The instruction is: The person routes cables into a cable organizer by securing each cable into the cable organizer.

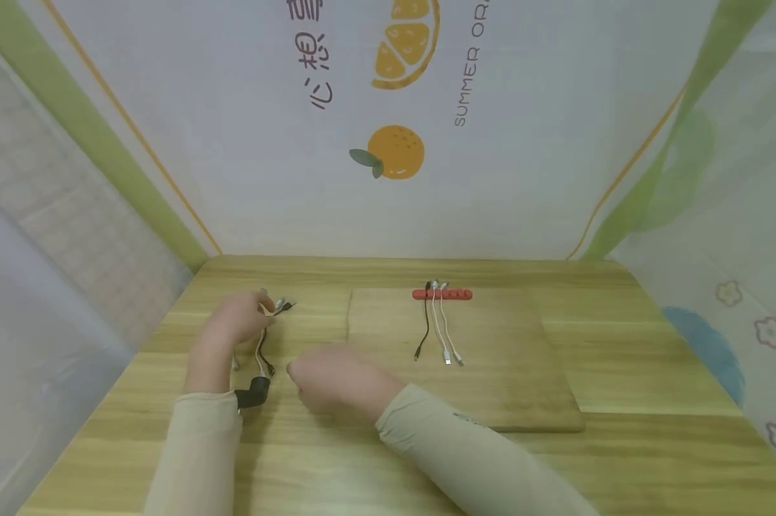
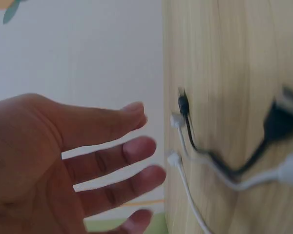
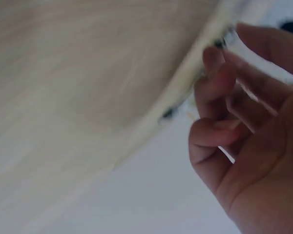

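Red cable-clip strip point(image 1: 458, 294) — sitting at the wooden board's point(image 1: 497, 373) far edge, holding 3 short cables point(image 1: 447, 356), 1 black and 2 white. Loose black-and-white cables point(image 2: 232, 173) are lying left of the board. Left hand point(image 1: 239, 319) is hovering beside them, fingers apart, holding nothing; right hand point(image 1: 336, 376) is hanging nearby, loosely curled, no hold visible. Step, seemingly: selecting another cable — probably calling for a thumb-and-finger pinch.

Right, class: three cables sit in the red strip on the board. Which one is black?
The leftmost cable in the red strip, as the head view shows it; the middle one and right one are white.
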The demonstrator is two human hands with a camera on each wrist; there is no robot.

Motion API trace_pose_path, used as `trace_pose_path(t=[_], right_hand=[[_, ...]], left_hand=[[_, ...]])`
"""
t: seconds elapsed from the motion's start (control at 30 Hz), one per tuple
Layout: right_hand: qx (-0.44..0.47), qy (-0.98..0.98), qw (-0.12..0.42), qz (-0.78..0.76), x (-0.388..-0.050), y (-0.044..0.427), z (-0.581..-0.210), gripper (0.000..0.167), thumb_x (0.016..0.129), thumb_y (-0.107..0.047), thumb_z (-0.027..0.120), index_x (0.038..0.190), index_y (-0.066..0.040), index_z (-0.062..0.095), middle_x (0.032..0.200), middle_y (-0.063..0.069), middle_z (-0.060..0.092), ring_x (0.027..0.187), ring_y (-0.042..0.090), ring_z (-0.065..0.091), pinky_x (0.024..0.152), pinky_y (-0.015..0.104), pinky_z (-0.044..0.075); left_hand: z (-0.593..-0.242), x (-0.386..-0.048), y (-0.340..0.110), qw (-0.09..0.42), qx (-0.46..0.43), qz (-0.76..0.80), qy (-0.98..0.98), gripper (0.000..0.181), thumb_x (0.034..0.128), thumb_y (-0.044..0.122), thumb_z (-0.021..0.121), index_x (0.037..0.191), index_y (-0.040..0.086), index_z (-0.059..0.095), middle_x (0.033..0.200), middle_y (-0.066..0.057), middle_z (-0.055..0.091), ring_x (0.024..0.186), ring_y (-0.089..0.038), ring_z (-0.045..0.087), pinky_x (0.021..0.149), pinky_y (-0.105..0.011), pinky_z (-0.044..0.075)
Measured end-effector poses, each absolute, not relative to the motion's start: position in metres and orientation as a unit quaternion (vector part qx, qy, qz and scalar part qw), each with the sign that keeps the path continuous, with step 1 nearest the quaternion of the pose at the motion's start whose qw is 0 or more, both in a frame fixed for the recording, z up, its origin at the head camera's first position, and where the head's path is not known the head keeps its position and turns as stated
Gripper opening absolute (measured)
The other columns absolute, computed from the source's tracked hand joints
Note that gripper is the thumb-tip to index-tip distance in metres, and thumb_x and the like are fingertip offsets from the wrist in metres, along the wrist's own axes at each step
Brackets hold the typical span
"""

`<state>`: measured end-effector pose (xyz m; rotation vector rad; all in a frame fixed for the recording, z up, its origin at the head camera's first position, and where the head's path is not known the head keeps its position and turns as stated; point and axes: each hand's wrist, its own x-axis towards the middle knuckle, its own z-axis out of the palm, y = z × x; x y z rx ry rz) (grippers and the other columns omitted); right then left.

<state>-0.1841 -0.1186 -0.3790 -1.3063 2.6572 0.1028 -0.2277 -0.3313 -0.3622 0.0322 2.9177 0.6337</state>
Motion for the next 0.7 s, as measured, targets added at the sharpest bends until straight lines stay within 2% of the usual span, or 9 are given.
trace_pose_path(t=[0.03, 0.1, 0.27, 0.37, 0.53, 0.63, 0.7], right_hand=[[-0.440, 0.893, 0.083, 0.040, -0.184, -0.126, -0.382, 0.010, 0.100, -0.022, 0.065, 0.105, -0.028, 0.071, 0.094, -0.009, 0.068, 0.076, 0.009, 0.060, 0.061, 0.034, 0.056], [-0.445, 0.891, 0.064, 0.065, -0.184, -0.139, -0.387, 0.023, 0.104, -0.025, 0.061, 0.123, -0.030, 0.071, 0.112, -0.009, 0.069, 0.077, 0.008, 0.059, 0.058, 0.033, 0.056], [-0.449, 0.884, 0.038, 0.128, -0.178, -0.156, -0.386, 0.038, 0.108, -0.032, 0.054, 0.145, -0.032, 0.061, 0.145, -0.013, 0.056, 0.076, 0.003, 0.054, 0.054, 0.026, 0.052], [-0.438, 0.887, 0.056, 0.134, -0.177, -0.161, -0.382, 0.042, 0.107, -0.031, 0.057, 0.149, -0.034, 0.060, 0.155, -0.019, 0.050, 0.080, 0.001, 0.055, 0.056, 0.024, 0.052], [-0.431, 0.885, 0.095, 0.150, -0.177, -0.167, -0.377, 0.056, 0.107, -0.031, 0.056, 0.161, -0.040, 0.044, 0.173, -0.024, 0.029, 0.085, -0.001, 0.058, 0.057, 0.022, 0.050], [-0.433, 0.879, 0.115, 0.161, -0.176, -0.168, -0.375, 0.051, 0.107, -0.033, 0.057, 0.157, -0.039, 0.051, 0.175, -0.025, 0.021, 0.084, 0.001, 0.058, 0.057, 0.021, 0.047], [-0.440, 0.875, 0.121, 0.160, -0.176, -0.166, -0.374, 0.042, 0.106, -0.031, 0.059, 0.147, -0.038, 0.063, 0.173, -0.026, 0.025, 0.079, 0.002, 0.057, 0.055, 0.020, 0.045]], left_hand=[[-0.362, -0.229, -0.328, 0.077, 0.024, 0.217, 0.973, 0.038, 0.1033, 0.017, 0.063, 0.132, -0.007, 0.065, 0.128, -0.034, 0.067, 0.115, -0.049, 0.066, 0.093, -0.059, 0.058], [-0.363, -0.230, -0.322, 0.078, 0.051, 0.220, 0.971, 0.036, 0.1027, 0.014, 0.064, 0.131, -0.009, 0.066, 0.124, -0.033, 0.069, 0.114, -0.048, 0.067, 0.094, -0.057, 0.058], [-0.361, -0.229, -0.314, 0.107, 0.061, 0.225, 0.966, 0.037, 0.1043, 0.009, 0.058, 0.137, -0.010, 0.062, 0.134, -0.037, 0.065, 0.127, -0.056, 0.061, 0.101, -0.061, 0.056], [-0.361, -0.228, -0.316, 0.117, 0.058, 0.223, 0.966, 0.037, 0.1027, 0.007, 0.057, 0.135, -0.011, 0.062, 0.134, -0.040, 0.064, 0.127, -0.057, 0.061, 0.101, -0.062, 0.056], [-0.362, -0.222, -0.324, 0.142, 0.062, 0.237, 0.959, 0.042, 0.0997, 0.009, 0.060, 0.136, -0.012, 0.060, 0.133, -0.041, 0.064, 0.127, -0.056, 0.061, 0.101, -0.061, 0.057], [-0.363, -0.220, -0.331, 0.160, 0.064, 0.252, 0.952, 0.046, 0.1017, 0.013, 0.060, 0.140, -0.012, 0.056, 0.137, -0.042, 0.061, 0.129, -0.057, 0.060, 0.101, -0.060, 0.057], [-0.363, -0.219, -0.335, 0.171, 0.062, 0.260, 0.948, 0.048, 0.1027, 0.014, 0.060, 0.142, -0.012, 0.054, 0.140, -0.043, 0.058, 0.127, -0.054, 0.062, 0.099, -0.056, 0.058]])
